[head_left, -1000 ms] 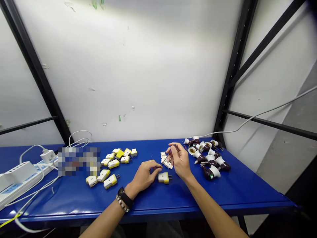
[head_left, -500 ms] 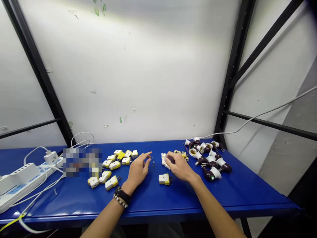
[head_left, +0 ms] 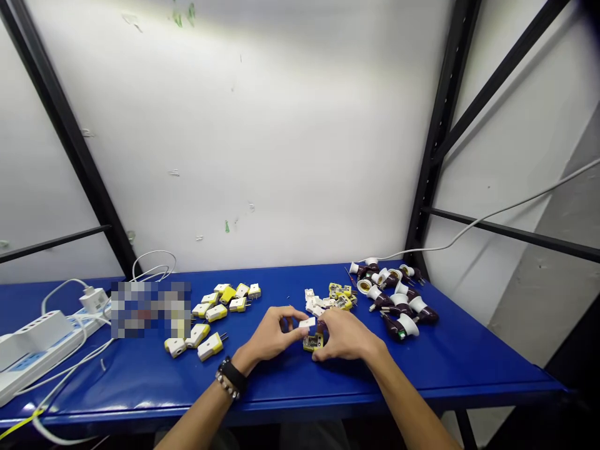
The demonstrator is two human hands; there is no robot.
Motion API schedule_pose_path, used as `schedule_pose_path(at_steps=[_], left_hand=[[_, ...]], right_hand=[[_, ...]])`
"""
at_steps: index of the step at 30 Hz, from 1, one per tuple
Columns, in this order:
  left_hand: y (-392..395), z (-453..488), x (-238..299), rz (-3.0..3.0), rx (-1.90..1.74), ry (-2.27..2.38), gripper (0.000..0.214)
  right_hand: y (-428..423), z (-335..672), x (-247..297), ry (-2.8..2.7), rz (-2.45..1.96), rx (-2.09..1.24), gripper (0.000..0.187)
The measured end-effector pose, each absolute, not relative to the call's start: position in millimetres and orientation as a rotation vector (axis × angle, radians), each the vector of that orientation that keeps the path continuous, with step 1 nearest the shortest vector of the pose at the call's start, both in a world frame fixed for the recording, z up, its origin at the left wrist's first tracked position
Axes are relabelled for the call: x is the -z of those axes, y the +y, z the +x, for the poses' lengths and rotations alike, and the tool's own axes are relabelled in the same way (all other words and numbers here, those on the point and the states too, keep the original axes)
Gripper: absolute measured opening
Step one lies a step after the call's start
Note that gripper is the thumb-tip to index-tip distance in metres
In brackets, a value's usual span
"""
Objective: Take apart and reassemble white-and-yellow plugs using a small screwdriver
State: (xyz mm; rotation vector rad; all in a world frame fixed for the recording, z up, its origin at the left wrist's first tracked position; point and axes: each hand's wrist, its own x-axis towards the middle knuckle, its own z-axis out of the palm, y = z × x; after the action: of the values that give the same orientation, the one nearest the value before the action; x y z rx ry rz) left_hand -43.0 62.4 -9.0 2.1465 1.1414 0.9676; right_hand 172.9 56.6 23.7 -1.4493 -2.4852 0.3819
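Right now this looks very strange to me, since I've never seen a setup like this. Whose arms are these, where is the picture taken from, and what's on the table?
There is no machine here: these are a person's own two bare hands, filmed by a camera worn on the person's head, looking forward and down. The surface is a blue table. The left hand pinches a small white plastic cover, and the right hand rests its fingers on an open plug. Just behind them lie loose plug parts. Further left are white-and-yellow plugs and a power strip. To the right is a heap of dark brown and white lamp holders.
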Motion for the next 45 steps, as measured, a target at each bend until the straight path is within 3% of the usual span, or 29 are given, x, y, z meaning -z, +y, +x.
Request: schedule_pose_path(at_steps=[4,8,17,20,24,30,33,40,45], left_hand=[[70.3,-36.6,4.8,2.210,-1.091,1.366,0.027],[79.9,-18.6,0.9,2.460,-0.947,1.528,0.025],[78.6,-5.7,1.7,2.692,-0.816,1.504,0.030],[65.3,-30.3,-3.3,2.701,-0.825,1.548,0.033],[38.7,-92.3,-4.8,2.643,-0.807,1.839,0.039],[-11.6,-171.6,4.1,2.328,-0.288,2.347,0.048],[-22.4,-174.6,10.6,2.279,-0.262,2.279,0.046],[-3.2,-101.5,9.4,2.304,-0.669,1.614,0.038],[35.3,-53.3,-6.9,2.452,-0.623,1.294,0.026]], right_hand=[[35.2,181.0,-15.6,-2.356,-1.562,-0.305,0.043],[20.9,194.2,-11.9,-2.269,-1.680,-0.189,0.037],[1.7,202.4,-6.2,-2.176,-1.605,-0.160,0.032],[-4.8,202.0,-6.7,-2.135,-1.544,-0.184,0.020],[-11.8,205.4,-10.1,-2.067,-1.496,-0.241,0.025],[-22.4,203.3,-22.5,-1.979,-1.466,-0.360,0.032],[-24.1,195.8,-29.3,-1.911,-1.317,-0.434,0.036],[-8.8,173.9,-28.7,-1.693,-0.967,-0.428,0.028],[18.5,156.8,-30.0,-1.438,-0.837,-0.653,0.025]])
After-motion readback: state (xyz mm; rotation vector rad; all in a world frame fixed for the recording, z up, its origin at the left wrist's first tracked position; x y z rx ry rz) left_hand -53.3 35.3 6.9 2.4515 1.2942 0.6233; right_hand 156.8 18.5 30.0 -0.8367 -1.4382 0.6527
